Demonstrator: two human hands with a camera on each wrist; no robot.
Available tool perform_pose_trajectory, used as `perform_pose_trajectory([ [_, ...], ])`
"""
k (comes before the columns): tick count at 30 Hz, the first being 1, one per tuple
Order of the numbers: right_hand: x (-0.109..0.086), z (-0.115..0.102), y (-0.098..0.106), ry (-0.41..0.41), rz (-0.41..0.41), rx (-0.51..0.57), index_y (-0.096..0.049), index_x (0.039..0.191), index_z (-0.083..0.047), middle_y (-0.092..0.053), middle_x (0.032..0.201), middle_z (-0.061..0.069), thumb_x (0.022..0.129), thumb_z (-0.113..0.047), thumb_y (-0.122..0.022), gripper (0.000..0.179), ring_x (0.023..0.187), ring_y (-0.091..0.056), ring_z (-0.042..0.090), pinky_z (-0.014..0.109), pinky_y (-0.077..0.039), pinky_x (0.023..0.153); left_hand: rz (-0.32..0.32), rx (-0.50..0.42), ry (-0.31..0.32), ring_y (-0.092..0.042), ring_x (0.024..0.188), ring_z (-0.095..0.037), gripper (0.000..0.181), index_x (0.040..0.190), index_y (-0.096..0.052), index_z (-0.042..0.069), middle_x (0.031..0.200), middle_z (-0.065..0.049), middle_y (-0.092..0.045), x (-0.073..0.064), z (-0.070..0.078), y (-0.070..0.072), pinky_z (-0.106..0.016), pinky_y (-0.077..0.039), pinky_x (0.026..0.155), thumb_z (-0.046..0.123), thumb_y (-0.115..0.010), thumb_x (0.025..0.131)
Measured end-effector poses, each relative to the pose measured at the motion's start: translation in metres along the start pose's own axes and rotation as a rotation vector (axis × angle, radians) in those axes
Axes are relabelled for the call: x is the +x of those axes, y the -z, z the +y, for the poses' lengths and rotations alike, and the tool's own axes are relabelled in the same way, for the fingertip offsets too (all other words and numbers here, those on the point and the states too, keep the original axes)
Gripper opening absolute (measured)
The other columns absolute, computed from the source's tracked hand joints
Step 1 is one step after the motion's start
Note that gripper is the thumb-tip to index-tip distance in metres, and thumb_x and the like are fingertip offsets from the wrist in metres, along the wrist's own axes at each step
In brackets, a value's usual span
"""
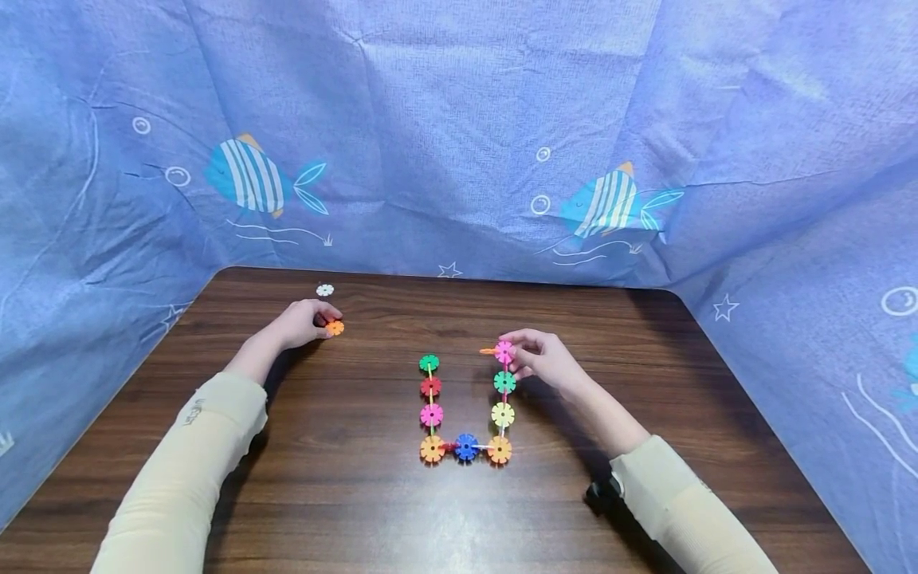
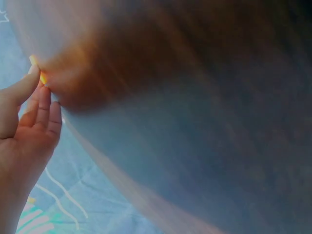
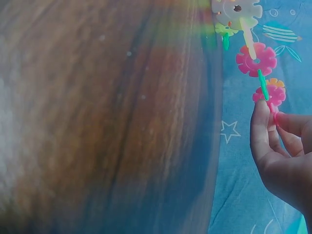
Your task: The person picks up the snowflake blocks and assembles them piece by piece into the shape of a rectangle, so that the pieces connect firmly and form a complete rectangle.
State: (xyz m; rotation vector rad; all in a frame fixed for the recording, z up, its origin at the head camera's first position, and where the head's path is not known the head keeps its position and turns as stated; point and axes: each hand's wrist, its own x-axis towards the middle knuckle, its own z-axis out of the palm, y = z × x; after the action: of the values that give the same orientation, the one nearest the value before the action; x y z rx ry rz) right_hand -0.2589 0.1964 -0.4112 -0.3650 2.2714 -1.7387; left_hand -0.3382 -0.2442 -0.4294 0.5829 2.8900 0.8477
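Note:
Notched flower-shaped plastic discs are linked into a U on the table. My left hand (image 1: 304, 321), over at the far left, pinches a loose orange disc (image 1: 335, 328) between thumb and fingers; it appears edge-on as a yellow-orange strip (image 2: 38, 69) in the left wrist view. At the U's far right end, my right hand (image 1: 543, 359) grips the chain by the pink disc (image 1: 504, 351). From that disc an orange disc (image 1: 488, 351) sticks out leftward, edge-on. A green disc (image 1: 505, 383) comes below it. The U's other arm ends in another green disc (image 1: 429, 363).
Beyond my left hand, a white disc (image 1: 325, 290) lies near the table's back edge. A blue disc (image 1: 466, 446) sits midway along the U's near side. Around the brown wooden table (image 1: 344, 494) hangs a blue cloth (image 1: 459, 143) with fish prints.

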Motion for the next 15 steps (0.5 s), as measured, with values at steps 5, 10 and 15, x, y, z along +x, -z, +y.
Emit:
perform_pose_trajectory([
  [5,-0.001,-0.001,0.000,-0.020,0.006,-0.005,-0.052,0.127,0.007,-0.065,0.095,0.016,0.096,-0.004,-0.050,0.033,0.075,-0.065,0.017,0.037,-0.057,0.068,-0.009,-0.013,-0.006,-0.058,0.083,-0.025,0.023,0.098,-0.066,-0.002,0.086,-0.011,-0.063,-0.001,0.004,-0.003,-0.037,-0.046,0.078,0.002,-0.074,0.077],
  [10,-0.002,-0.003,-0.001,-0.022,0.009,-0.010,-0.051,0.128,0.006,-0.063,0.104,0.029,0.097,-0.004,-0.049,0.032,0.076,-0.067,0.017,0.038,-0.057,0.070,0.037,-0.033,-0.025,-0.054,0.074,-0.020,0.020,0.088,-0.063,0.000,0.078,-0.009,-0.059,-0.002,0.012,-0.002,-0.030,-0.043,0.069,0.000,-0.077,0.073],
  [15,-0.003,-0.005,-0.002,-0.009,0.006,-0.023,-0.051,0.128,0.007,-0.063,0.103,0.029,0.097,-0.004,-0.049,0.033,0.074,-0.067,0.016,0.038,-0.057,0.069,0.074,-0.044,-0.050,-0.056,0.075,-0.018,0.017,0.089,-0.065,0.003,0.078,-0.008,-0.063,-0.002,0.025,-0.002,-0.030,-0.044,0.069,0.002,-0.076,0.076],
])
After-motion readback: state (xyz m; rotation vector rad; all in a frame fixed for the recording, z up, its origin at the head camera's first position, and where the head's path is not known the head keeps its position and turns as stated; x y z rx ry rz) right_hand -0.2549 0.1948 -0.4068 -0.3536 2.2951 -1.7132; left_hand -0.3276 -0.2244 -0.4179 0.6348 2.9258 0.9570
